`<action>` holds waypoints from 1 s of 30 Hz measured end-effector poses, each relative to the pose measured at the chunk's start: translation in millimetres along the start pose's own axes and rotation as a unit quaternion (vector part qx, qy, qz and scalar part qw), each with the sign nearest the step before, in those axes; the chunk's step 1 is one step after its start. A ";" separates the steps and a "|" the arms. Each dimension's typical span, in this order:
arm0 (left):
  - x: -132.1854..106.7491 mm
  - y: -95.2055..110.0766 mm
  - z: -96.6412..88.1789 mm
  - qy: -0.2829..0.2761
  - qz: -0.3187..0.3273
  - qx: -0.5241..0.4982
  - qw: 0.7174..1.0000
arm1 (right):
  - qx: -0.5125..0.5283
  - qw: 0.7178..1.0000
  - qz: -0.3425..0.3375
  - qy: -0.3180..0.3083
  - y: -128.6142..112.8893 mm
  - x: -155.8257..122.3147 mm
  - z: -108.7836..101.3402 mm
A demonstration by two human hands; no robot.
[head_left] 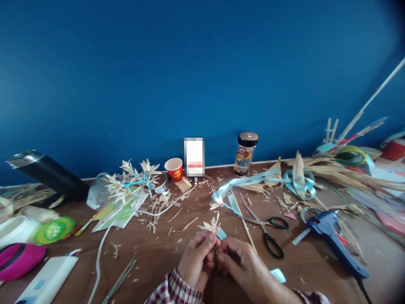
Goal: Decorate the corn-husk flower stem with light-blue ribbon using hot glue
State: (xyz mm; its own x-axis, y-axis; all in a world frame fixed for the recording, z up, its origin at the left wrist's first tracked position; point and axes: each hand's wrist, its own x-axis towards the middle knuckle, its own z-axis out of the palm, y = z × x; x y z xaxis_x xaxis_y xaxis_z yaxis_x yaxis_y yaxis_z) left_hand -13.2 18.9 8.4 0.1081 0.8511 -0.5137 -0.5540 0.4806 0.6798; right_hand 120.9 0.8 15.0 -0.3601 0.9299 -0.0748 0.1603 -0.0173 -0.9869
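My left hand [200, 253] is closed, pinching the base of a small pale corn-husk flower [209, 224] whose petals spread above the fingertips. Against it, my right hand [238, 258] has its thumb and fingers pressed together. A short light-blue ribbon strip [222, 233] sticks up from between the two hands, at the right fingertips. The flower's lower end is hidden by the fingers. Just beyond the hands lies another pale flower [217, 203] with a blue-wrapped stem. Black-handled scissors [263, 224] rest with blades apart to the right.
A blue glue gun [330, 236] lies at the right, near dried husks [329, 173] and blue ribbon [240, 180]. Finished-looking flowers [134, 181], a red paper cup [174, 169], a lidded jar [245, 154] and a white cable [100, 249] occupy the table. Tweezers [120, 279] lie front left.
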 end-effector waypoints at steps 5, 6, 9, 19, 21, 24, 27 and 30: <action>1.4 1.4 -3.5 -0.016 -0.014 0.004 1.000 | 0.010 1.000 0.013 -0.002 2.5 2.2 -0.6; 1.9 0.9 -4.6 -0.020 -0.010 0.009 1.000 | 0.008 1.000 0.015 -0.001 3.9 2.5 -0.6; 4.0 -1.8 -7.9 -0.034 0.009 0.023 0.999 | 0.002 1.000 0.013 -0.006 8.4 3.1 -0.4; 2.9 -1.1 -2.7 -0.026 0.002 -0.022 0.999 | 0.042 0.998 0.031 -0.026 7.6 5.3 0.2; 3.4 -0.6 -2.1 -0.016 -0.005 -0.030 0.999 | 0.050 0.998 0.035 -0.026 8.0 5.6 -0.1; 5.9 -1.7 -3.1 -0.005 -0.010 -0.031 0.999 | 0.061 0.997 0.040 -0.023 8.5 5.6 0.0; 7.5 -2.9 -4.4 0.001 -0.003 -0.030 1.000 | 0.065 0.997 0.044 -0.021 7.9 5.4 0.6; 6.4 -2.8 -4.8 -0.007 0.005 -0.029 1.000 | 0.062 0.997 0.034 -0.021 7.4 5.1 0.7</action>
State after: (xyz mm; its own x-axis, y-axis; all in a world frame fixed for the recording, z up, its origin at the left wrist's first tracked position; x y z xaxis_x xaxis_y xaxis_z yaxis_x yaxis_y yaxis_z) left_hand -15.0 22.1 0.7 0.1130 0.8591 -0.4991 -0.6021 0.4588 0.6535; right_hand 119.7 5.1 7.2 -0.3918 0.9085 -0.1453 0.0722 -0.1270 -0.9893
